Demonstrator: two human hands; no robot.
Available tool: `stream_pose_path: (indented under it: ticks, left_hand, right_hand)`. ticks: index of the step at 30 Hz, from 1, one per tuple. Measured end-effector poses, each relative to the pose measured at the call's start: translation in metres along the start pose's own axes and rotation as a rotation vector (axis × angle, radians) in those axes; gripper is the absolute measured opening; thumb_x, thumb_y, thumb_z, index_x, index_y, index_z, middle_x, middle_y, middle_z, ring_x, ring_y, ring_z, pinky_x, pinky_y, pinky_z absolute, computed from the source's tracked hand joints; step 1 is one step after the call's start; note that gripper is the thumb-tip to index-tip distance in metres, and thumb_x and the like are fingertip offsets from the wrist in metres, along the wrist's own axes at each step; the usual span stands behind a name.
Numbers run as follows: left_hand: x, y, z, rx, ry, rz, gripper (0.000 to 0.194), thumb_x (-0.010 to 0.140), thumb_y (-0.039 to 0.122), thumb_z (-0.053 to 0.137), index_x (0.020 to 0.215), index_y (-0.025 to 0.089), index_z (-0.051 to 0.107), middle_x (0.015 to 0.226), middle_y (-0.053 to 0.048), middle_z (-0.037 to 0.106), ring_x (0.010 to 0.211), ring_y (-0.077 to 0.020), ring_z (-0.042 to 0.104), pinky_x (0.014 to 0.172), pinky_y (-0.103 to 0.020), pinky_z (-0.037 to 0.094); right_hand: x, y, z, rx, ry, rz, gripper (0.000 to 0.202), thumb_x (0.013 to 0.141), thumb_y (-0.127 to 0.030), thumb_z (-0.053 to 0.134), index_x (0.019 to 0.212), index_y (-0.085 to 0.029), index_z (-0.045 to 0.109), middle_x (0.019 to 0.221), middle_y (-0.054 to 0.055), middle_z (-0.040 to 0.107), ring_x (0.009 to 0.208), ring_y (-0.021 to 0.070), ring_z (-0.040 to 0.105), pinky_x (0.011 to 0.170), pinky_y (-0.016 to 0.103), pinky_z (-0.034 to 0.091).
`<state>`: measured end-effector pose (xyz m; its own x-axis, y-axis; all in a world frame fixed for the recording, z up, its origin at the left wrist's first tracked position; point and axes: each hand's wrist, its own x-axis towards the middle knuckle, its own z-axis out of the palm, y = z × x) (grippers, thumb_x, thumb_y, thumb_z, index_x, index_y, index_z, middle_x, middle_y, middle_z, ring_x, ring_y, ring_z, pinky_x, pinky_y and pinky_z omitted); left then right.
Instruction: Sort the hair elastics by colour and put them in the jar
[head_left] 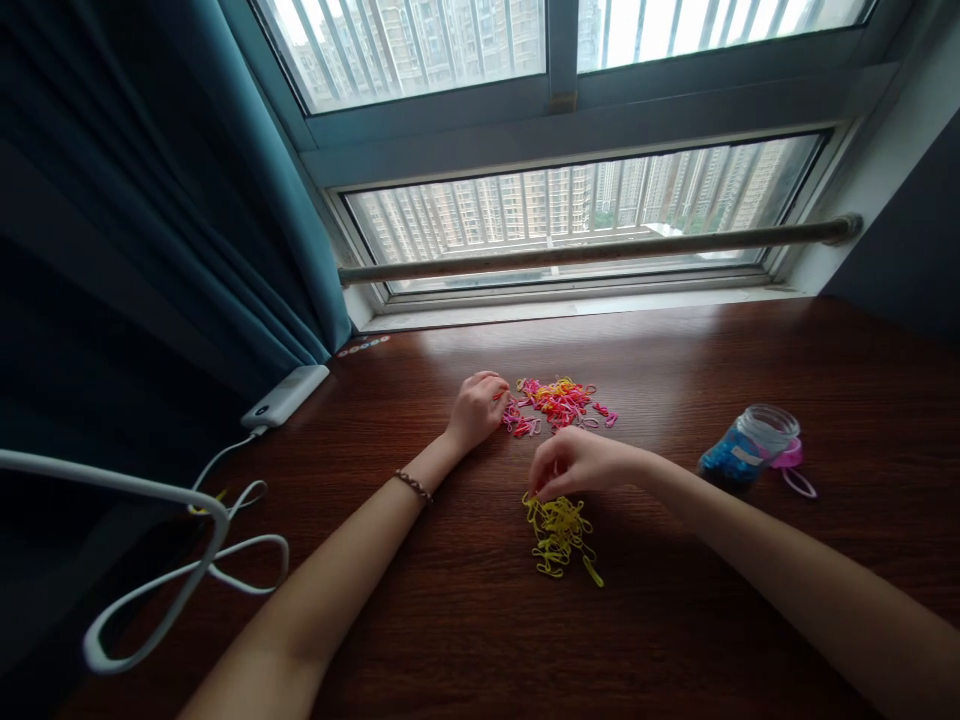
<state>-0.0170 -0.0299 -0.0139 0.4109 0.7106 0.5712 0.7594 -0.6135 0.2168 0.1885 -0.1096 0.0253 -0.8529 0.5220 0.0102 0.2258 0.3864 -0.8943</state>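
Observation:
A loose pile of pink, red and some yellow bands (561, 402) lies on the dark wooden table. My left hand (478, 408) rests at the left edge of that pile, its fingers bent together over a few bands; what they hold, if anything, is too small to name. Nearer to me is a heap of yellow bands (559, 535). At the top left of this heap is my right hand (559, 465), thumb and fingertips pinched together and pointing down, touching a yellow band.
To the right, a clear jar (750, 445) with blue contents lies tilted by a pink lid (789, 455). A white power bank (286, 396) with a white cable (214, 540) is at the left, beside a blue curtain (247, 200). Behind the table (420, 640) stands a window.

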Motion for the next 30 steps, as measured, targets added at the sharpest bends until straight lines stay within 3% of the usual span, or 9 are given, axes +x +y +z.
stream_pose_path:
  ticks: [2, 6, 8, 12, 15, 20, 23, 27, 30]
  left_hand:
    - [0.007, -0.004, 0.007, 0.037, -0.082, -0.019, 0.025, 0.085, 0.033, 0.044, 0.100, 0.018, 0.058, 0.106, -0.007, 0.061, 0.114, -0.0236, 0.042, 0.098, -0.043, 0.031]
    - [0.011, -0.007, 0.015, 0.060, -0.280, -0.064, 0.038, 0.088, 0.043, 0.033, 0.118, 0.025, 0.049, 0.128, -0.004, 0.049, 0.127, -0.0282, 0.025, 0.100, -0.057, 0.018]
    - [0.010, -0.008, 0.016, 0.055, -0.335, -0.049, 0.039, 0.089, 0.044, 0.029, 0.121, 0.029, 0.047, 0.130, -0.002, 0.046, 0.128, -0.0278, 0.023, 0.100, -0.059, 0.013]
    - [0.009, -0.008, 0.015, 0.017, -0.363, -0.020, 0.040, 0.089, 0.044, 0.029, 0.122, 0.030, 0.046, 0.130, -0.002, 0.047, 0.128, -0.0269, 0.024, 0.100, -0.060, 0.010]
    - [0.010, -0.009, 0.014, -0.030, -0.355, 0.008, 0.038, 0.089, 0.042, 0.032, 0.121, 0.028, 0.048, 0.128, -0.003, 0.049, 0.127, -0.0265, 0.028, 0.100, -0.060, 0.012]
    - [0.009, -0.012, 0.013, -0.208, -0.188, 0.091, 0.029, 0.087, 0.028, 0.040, 0.109, 0.019, 0.058, 0.115, -0.008, 0.058, 0.116, -0.0219, 0.044, 0.100, -0.045, 0.030]
    - [0.008, -0.015, 0.013, -0.366, -0.079, 0.071, 0.023, 0.084, 0.020, 0.045, 0.097, 0.015, 0.063, 0.103, -0.009, 0.062, 0.098, -0.0180, 0.056, 0.089, -0.033, 0.044]
    - [0.007, -0.016, 0.010, -0.431, 0.005, -0.007, 0.012, 0.077, 0.018, 0.054, 0.082, 0.015, 0.064, 0.087, -0.007, 0.065, 0.081, -0.0165, 0.060, 0.077, -0.029, 0.048]
    - [0.008, -0.018, 0.009, -0.415, 0.034, -0.095, 0.007, 0.074, 0.020, 0.058, 0.076, 0.015, 0.063, 0.078, -0.005, 0.065, 0.075, -0.0163, 0.060, 0.074, -0.029, 0.049]
  right_hand:
    - [0.000, 0.001, 0.000, -0.068, 0.063, -0.019, 0.025, 0.072, -0.035, 0.062, 0.085, -0.015, 0.068, 0.073, 0.002, 0.065, 0.063, 0.0116, 0.056, 0.055, 0.021, 0.043]
    - [0.006, 0.024, -0.009, -0.392, 0.730, 0.013, 0.021, 0.081, -0.028, 0.051, 0.092, -0.018, 0.066, 0.095, 0.007, 0.065, 0.089, 0.0181, 0.055, 0.081, 0.032, 0.043]
    - [0.009, 0.041, -0.016, -0.605, 0.922, 0.106, 0.023, 0.082, -0.025, 0.048, 0.099, -0.018, 0.064, 0.107, 0.009, 0.061, 0.103, 0.0217, 0.048, 0.092, 0.037, 0.036]
    - [0.013, 0.068, -0.024, -0.779, 0.959, 0.339, 0.032, 0.084, -0.031, 0.045, 0.109, -0.017, 0.060, 0.121, 0.010, 0.053, 0.114, 0.0283, 0.036, 0.095, 0.044, 0.031]
    - [0.015, 0.076, -0.024, -0.789, 0.920, 0.396, 0.035, 0.084, -0.037, 0.043, 0.109, -0.019, 0.060, 0.120, 0.008, 0.055, 0.114, 0.0300, 0.035, 0.096, 0.047, 0.028]
    - [0.013, 0.078, -0.026, -0.707, 1.014, 0.261, 0.029, 0.085, -0.029, 0.041, 0.103, -0.018, 0.062, 0.110, 0.007, 0.061, 0.110, 0.0243, 0.043, 0.095, 0.041, 0.032]
    - [0.009, 0.075, -0.027, -0.614, 1.123, 0.144, 0.026, 0.084, -0.022, 0.042, 0.096, -0.016, 0.064, 0.099, 0.008, 0.065, 0.098, 0.0205, 0.052, 0.088, 0.034, 0.038]
    - [0.003, 0.068, -0.026, -0.567, 1.218, 0.106, 0.019, 0.080, -0.023, 0.048, 0.084, -0.017, 0.065, 0.085, 0.007, 0.066, 0.082, 0.0200, 0.056, 0.076, 0.032, 0.042]
    - [0.001, 0.066, -0.024, -0.553, 1.213, 0.094, 0.015, 0.078, -0.023, 0.050, 0.079, -0.018, 0.064, 0.079, 0.005, 0.066, 0.076, 0.0190, 0.057, 0.070, 0.031, 0.043]
